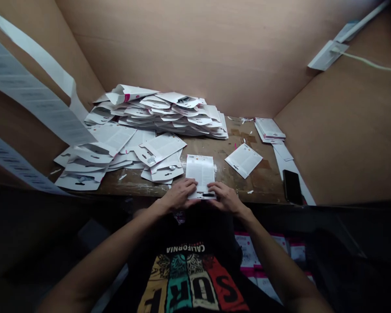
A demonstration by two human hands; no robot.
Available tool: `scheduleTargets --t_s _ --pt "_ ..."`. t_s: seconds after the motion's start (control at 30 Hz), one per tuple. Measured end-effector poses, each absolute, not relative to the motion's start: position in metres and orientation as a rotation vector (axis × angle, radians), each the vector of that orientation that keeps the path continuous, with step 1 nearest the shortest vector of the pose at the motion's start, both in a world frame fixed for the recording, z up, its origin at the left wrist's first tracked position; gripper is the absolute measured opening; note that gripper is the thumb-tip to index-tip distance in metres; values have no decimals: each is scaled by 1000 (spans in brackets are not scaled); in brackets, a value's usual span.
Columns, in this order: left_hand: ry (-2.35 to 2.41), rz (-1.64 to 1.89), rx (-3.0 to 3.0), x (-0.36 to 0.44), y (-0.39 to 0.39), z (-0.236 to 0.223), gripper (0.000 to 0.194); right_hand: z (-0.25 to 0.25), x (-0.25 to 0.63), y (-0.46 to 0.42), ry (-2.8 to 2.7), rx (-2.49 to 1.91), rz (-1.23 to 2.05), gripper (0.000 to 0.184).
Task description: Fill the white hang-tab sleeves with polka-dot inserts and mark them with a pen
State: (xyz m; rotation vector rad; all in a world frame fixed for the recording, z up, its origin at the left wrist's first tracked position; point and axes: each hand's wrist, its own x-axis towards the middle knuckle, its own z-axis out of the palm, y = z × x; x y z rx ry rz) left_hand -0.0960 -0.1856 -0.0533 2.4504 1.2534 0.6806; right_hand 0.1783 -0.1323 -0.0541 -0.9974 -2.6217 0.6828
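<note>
A flat white printed packet (200, 170) with a dark hang slot lies at the table's front edge, its slotted end towards me. My left hand (181, 193) grips its lower left side, fingers on top. On the lower right side my right hand (225, 196) presses the same packet, fingertips near the slot; both thumbs are partly hidden. Just left of it rest some open-flapped packets (164, 150), overlapping one another. Another closed packet (243, 160) lies apart to the right.
A tall heap of packets (169, 114) stands along the back wall, with a looser pile (87, 163) at left. Label strips (35, 91) hang at far left. A small packet stack (270, 129) and a phone (292, 186) are at right. Paper scraps dot the wooden table (260, 191).
</note>
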Motion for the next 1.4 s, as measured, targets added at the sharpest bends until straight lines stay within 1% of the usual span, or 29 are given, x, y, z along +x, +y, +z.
scheduleTargets --t_s 0.03,0.1,0.2,0.3,0.4,0.47,0.5,0.53,0.6,0.67,0.73,0.8,0.87,0.9,0.93,1.0,1.07,1.17,1.27,1.4 --pt "1299 708 2424 -94 -184 -55 17 -56 175 -133 -2568 -1081 653 19" --pt "1422 738 2387 -87 -181 -60 16 -57 166 -137 -2464 -1307 526 18" --pt "1545 730 2384 -75 -182 -68 21 -59 148 -151 -2367 -1478 349 32" --pt "1472 766 2373 -79 -184 -68 24 -66 136 -166 -2362 -1400 329 40" --pt "1503 895 2348 -121 -169 -48 26 -73 149 -156 -2378 -1337 309 38" --pt "1825 977 2279 -168 -145 -25 29 -71 175 -131 -2330 -1380 257 34" --pt "2021 912 2236 -191 -131 -14 31 -68 190 -115 -2297 -1412 223 32" --pt "2169 773 2196 -212 -117 -4 33 -63 206 -99 -2268 -1436 183 31" --pt "2191 348 2133 -238 -94 8 42 -50 232 -76 -2182 -1469 91 30" --pt "2131 99 2076 -235 -85 8 51 -35 243 -68 -2022 -1466 58 29" --pt "2073 60 2111 -206 -90 -2 55 -24 236 -74 -1809 -1423 212 32" --pt "1961 127 2249 -163 -103 -15 54 -22 218 -86 -1639 -1386 440 46" --pt "1816 253 2383 -122 -117 -28 52 -27 198 -95 -1486 -1393 748 60" --pt "1751 314 2434 -105 -124 -33 51 -31 189 -97 -1420 -1395 916 63" --pt "1689 361 2479 -92 -128 -38 51 -36 183 -98 -1368 -1384 1086 64" --pt "1580 412 2548 -77 -133 -44 51 -43 177 -95 -1323 -1334 1358 56" --pt "1503 433 2586 -73 -134 -50 53 -47 176 -91 -1395 -1313 1444 45" --pt "1482 465 2589 -76 -133 -57 53 -50 178 -87 -1458 -1326 1444 34" --pt "1484 495 2563 -78 -134 -61 52 -52 178 -84 -1457 -1349 1448 31" --pt "1480 514 2542 -78 -135 -64 51 -56 179 -80 -1437 -1357 1495 32"
